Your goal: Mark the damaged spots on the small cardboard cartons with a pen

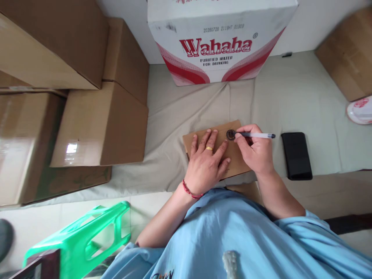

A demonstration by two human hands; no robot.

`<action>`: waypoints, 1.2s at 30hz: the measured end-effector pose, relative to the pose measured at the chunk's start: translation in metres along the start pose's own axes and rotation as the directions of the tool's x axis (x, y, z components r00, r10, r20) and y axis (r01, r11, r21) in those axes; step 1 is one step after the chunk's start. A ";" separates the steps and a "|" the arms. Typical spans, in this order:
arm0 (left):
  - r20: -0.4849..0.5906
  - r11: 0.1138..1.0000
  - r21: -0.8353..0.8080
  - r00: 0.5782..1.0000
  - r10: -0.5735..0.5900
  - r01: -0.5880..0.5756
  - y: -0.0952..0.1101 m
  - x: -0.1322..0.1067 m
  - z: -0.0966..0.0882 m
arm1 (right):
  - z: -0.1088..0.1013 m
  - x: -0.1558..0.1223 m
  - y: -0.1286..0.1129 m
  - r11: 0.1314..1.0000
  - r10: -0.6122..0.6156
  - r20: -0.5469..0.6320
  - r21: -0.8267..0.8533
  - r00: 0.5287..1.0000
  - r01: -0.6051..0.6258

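Observation:
A flat piece of brown cardboard (236,159) lies on the cloth-covered surface in front of me. My left hand (205,162) rests flat on it with fingers spread, a gold ring on one finger and a red bracelet at the wrist. In my right hand (258,151) is a pen (255,135) with a pale barrel and dark ends, pinched near its tip. The pen's tip meets a dark round mark (230,134) on the cardboard, just right of my left fingers. Whether that mark is drawn or a separate disc, I cannot tell.
A white and red Wahaha water carton (216,54) stands behind the cardboard. Brown boxes (84,128) are stacked at the left; another box (348,54) sits at the far right. A black phone (297,156) lies right of my hand. A green stool (78,242) is at lower left.

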State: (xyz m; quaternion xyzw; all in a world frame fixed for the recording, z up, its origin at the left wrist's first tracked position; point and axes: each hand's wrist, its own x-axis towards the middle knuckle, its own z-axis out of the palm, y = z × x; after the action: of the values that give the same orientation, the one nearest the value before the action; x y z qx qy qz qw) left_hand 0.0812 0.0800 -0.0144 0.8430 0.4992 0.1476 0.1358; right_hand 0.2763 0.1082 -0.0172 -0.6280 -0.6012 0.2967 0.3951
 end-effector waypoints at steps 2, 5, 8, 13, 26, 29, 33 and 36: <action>0.002 1.000 0.010 1.000 0.001 -0.001 0.000 0.000 -0.001 | 0.001 0.000 0.002 1.000 -0.007 0.015 0.008 1.000 0.007; 0.023 1.000 0.012 1.000 -0.011 0.011 0.001 0.000 -0.002 | 0.002 0.000 0.002 1.000 -0.013 0.021 0.019 1.000 0.012; 0.031 1.000 0.008 0.999 -0.022 0.022 0.002 0.001 -0.002 | 0.002 0.000 0.001 1.000 -0.019 0.014 0.019 1.000 0.018; 0.028 1.000 0.009 1.000 -0.009 0.008 0.001 0.000 -0.002 | 0.002 0.000 0.002 1.000 -0.015 -0.016 0.013 1.000 0.016; 0.038 1.000 -0.016 0.999 -0.005 0.006 0.001 0.000 -0.004 | 0.002 0.000 0.001 1.000 0.005 -0.019 0.004 1.000 -0.005; 0.034 1.000 -0.015 0.999 -0.005 0.005 0.001 0.000 -0.003 | 0.002 0.000 0.003 1.000 0.005 -0.019 0.025 1.000 -0.004; 0.031 1.000 -0.010 1.000 -0.003 0.003 0.001 0.000 -0.004 | 0.002 0.000 0.004 1.000 0.001 0.005 0.027 1.000 -0.001; 0.023 1.000 -0.007 1.000 0.000 0.001 0.001 0.000 -0.004 | 0.002 0.000 0.003 1.000 0.017 -0.005 0.010 1.000 -0.017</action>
State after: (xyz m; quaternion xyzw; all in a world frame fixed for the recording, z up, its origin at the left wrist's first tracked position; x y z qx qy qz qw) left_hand 0.0807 0.0801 -0.0102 0.8440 0.4973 0.1397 0.1447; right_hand 0.2765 0.1085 -0.0206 -0.6320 -0.5932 0.3015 0.3973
